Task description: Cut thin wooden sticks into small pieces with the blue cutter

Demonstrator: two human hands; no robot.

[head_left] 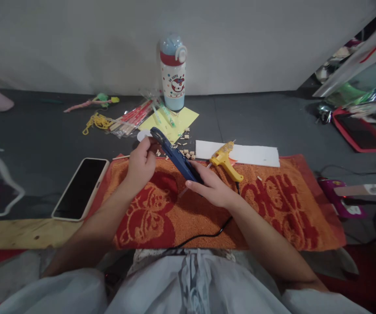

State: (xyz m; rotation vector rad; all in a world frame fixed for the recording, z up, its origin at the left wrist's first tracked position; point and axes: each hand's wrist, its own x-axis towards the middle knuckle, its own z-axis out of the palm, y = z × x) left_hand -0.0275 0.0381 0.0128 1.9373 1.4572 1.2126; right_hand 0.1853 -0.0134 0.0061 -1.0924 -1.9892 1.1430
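My right hand grips the handles of a dark blue cutter that points up and to the left. My left hand pinches a small white round piece right at the cutter's tip. Both hands hover over an orange and red towel spread on the dark floor. A yellow glue gun lies on the towel just right of my right hand, its black cord trailing toward me.
A phone lies left of the towel. Behind it are small wooden bits, a yellow paper sheet, packets of sticks, a white strip and a bottle by the wall. A wooden plank lies front left.
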